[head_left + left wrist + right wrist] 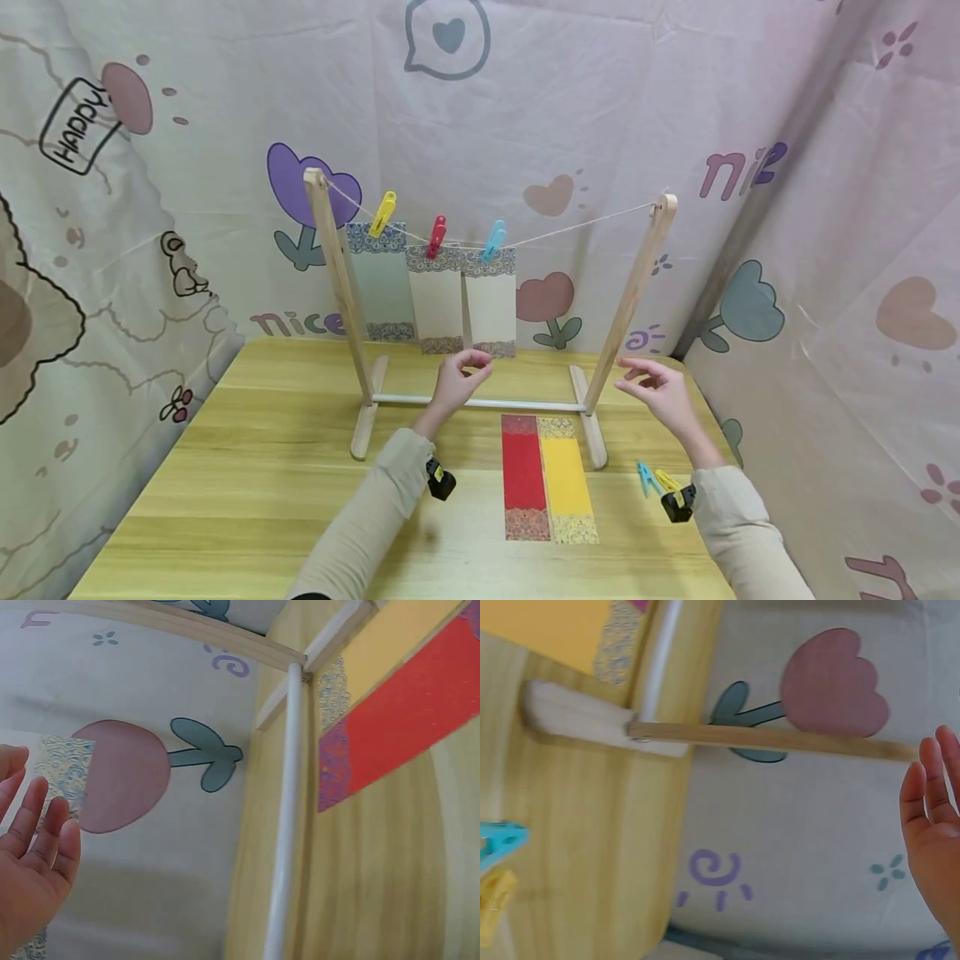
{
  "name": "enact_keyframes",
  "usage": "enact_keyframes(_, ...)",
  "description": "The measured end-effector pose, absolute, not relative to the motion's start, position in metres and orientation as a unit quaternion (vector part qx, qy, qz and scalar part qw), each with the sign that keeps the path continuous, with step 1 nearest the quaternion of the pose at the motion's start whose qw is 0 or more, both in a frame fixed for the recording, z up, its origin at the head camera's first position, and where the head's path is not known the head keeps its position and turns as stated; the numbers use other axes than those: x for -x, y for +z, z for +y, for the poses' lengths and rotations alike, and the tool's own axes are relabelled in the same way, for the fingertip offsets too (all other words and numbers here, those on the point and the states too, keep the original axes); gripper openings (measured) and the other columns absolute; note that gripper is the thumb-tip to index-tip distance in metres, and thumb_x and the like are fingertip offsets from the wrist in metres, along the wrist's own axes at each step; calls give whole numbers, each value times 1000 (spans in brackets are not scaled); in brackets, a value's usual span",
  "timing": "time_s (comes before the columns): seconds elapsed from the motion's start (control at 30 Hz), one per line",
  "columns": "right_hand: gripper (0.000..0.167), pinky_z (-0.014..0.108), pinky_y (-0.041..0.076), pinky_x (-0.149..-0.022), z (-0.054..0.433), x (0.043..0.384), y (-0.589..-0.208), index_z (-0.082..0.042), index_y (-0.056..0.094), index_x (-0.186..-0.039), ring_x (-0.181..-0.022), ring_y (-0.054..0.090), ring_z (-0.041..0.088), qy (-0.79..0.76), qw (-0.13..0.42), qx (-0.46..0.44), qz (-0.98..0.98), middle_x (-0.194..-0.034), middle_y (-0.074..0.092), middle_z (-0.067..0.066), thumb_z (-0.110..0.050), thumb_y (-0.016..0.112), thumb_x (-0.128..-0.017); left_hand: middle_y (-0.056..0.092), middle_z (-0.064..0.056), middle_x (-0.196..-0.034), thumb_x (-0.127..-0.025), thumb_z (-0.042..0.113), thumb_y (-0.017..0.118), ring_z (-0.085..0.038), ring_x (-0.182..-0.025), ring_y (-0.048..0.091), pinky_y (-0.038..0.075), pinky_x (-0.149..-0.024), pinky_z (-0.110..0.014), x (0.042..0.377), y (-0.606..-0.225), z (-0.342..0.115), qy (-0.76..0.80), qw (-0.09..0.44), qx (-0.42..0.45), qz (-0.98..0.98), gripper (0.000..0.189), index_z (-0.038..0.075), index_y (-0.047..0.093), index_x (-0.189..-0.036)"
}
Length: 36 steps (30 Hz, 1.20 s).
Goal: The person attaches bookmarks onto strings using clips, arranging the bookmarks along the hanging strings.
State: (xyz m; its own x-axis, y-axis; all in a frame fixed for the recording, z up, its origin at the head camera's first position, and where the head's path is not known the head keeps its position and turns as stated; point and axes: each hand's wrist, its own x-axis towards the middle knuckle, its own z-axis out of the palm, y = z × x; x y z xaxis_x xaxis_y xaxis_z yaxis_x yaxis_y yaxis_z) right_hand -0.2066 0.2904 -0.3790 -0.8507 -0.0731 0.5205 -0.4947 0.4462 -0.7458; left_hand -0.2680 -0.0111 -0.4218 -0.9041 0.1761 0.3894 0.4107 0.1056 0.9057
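Facing a printed cloth backdrop [600, 92] and looking down on a wood-grain tabletop [247, 467], reading clock directions from the head view. Seeing a wooden stand [341, 283] holding up a cord [585, 223], with a green card [384, 283], a middle cream card [435, 296] and a right cream card [491, 308] hanging beneath a yellow clip [382, 214], a red clip [436, 237] and a blue clip [494, 241]. Hovering empty with the left hand [456, 383], thumb and fingertips making a narrow grip; finding the right cream card hanging upright toward one o'clock, contact not showing clearly. Hovering empty with the right hand [660, 396] beside the right post [628, 304], thumb and fingers making a wider grip. Judging any downward reach to be turning on sides: finding the red card [522, 475] lying at five o'clock from the nearer left hand, and the yellow card [567, 479] lying between seven and eight from the nearer right hand, long axes running roughly twelve to six. Spotting a loose blue clip [647, 480] and a loose yellow clip [666, 481] lying at six o'clock from the right hand.
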Motion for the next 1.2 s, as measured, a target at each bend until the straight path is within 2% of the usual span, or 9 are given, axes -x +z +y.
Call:
enact_keyframes(0.13, 28, 16, 44, -55, 295, 201, -394, 15, 59, -99, -70, 54, 18, 496, 201, -166, -829, -91, 64, 11, 14, 65, -71, 62, -16, -89, -79, 1, 65, -26, -80, 56, 48, -62, -26, 276, -445, -8, -626, 97, 187, -751, 15, -5, 63, -92)
enact_keyframes(0.2, 28, 16, 43, -53, 298, 198, -400, 16, 58, -99, -68, 53, 15, 501, 193, -163, -828, -91, 64, 7, 14, 65, -71, 62, -14, -94, -78, 3, 66, -25, -84, 56, 49, -64, -27, 279, -457, -7, -618, 95, 185, -758, 17, -2, 64, -95)
enact_keyframes(0.3, 28, 16, 42, -49, 302, 193, -411, 16, 58, -98, -65, 52, 12, 504, 182, -156, -830, -91, 64, 7, 14, 65, -72, 61, -14, -98, -77, 3, 67, -27, -87, 55, 49, -66, -29, 277, -468, -4, -605, 97, 187, -768, 21, -2, 63, -97)
enact_keyframes(0.5, 28, 16, 43, -49, 314, 185, -434, 15, 58, -101, -65, 50, 9, 500, 157, -130, -842, -90, 60, -12, 10, 65, -74, 59, -14, -104, -77, 6, 67, -37, -96, 50, 47, -74, -41, 275, -486, -2, -593, 66, 196, -778, 27, -2, 62, -102)
enact_keyframes(0.67, 28, 17, 43, -49, 318, 175, -444, 17, 57, -99, -65, 50, 12, 489, 155, -114, -851, -90, 63, 4, 12, 65, -73, 56, -17, -113, -79, 6, 66, -36, -104, 49, 42, -85, -51, 273, -501, 2, -579, 37, 199, -790, 34, -2, 59, -110)
enact_keyframes(0.83, 30, 18, 37, -40, 324, 168, -457, 16, 58, -98, -53, 47, 15, 455, 146, -109, -871, -87, 62, 4, 12, 67, -70, 54, -13, -119, -80, 9, 66, -30, -111, 46, 34, -95, -46, 271, -514, 8, -543, 14, 217, -811, 40, 1, 56, -117)
enact_keyframes(1.0, 37, 19, 28, -34, 337, 166, -477, 16, 56, -104, -42, 32, 5, 446, 103, -116, -882, -61, 51, 15, 11, 68, -70, 51, -13, -123, -78, 14, 68, -30, -115, 43, 31, -97, -48, 268, -522, 12, -510, 7, 239, -826, 46, 3, 53, -121)
enact_keyframes(1.1, 42, 18, 26, -33, 349, 169, -496, 15, 54, -108, -41, 26, -2, 440, 74, -117, -887, -48, 38, 7, 8, 69, -70, 50, -13, -125, -77, 15, 69, -30, -116, 41, 30, -98, -48, 268, -527, 11, -498, -4, 242, -833, 49, 3, 52, -122)
enact_keyframes(1.2, 46, 17, 25, -34, 360, 171, -512, 15, 53, -110, -42, 24, -4, 435, 57, -112, -891, -46, 33, 3, 5, 71, -69, 50, -13, -125, -77, 16, 69, -31, -116, 41, 30, -97, -49, 267, -534, 10, -485, -10, 249, -838, 50, 2, 52, -122)
